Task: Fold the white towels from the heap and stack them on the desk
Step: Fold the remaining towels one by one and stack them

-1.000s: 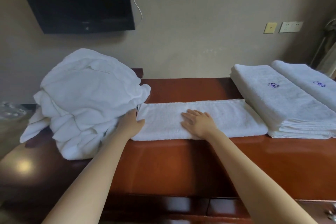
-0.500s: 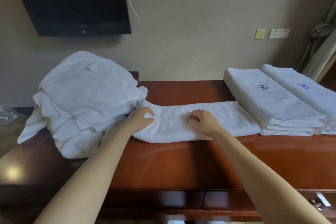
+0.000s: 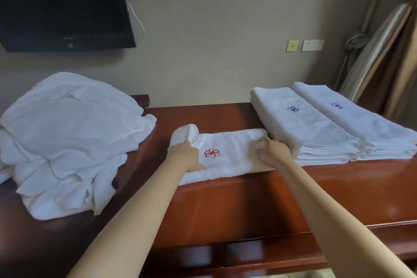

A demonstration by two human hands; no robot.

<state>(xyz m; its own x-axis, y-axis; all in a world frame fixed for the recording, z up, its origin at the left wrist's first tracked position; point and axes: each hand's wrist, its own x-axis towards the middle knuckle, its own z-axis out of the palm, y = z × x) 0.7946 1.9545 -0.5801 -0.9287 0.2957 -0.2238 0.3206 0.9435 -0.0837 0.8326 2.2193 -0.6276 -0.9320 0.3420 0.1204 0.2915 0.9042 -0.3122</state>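
Since half a second ago the towel's [image 3: 234, 158] left end has rolled over rightward, baring a red emblem [image 3: 211, 153], and it now lies apart from the heap [image 3: 67, 137]. The left hand [image 3: 186, 153] grips that rolled end. The right hand's [image 3: 274, 152] curled fingers pinch the right end, just beside the nearer stack [image 3: 304, 128]. Bare desk [image 3: 225, 205] lies in front, and a TV [image 3: 61, 4] hangs above the heap.

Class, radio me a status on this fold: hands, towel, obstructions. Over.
Left hand grips towel at raised left end. Right hand pinches right end. Red emblem up, on desk. Folded stacks touch right end; heap apart, left.
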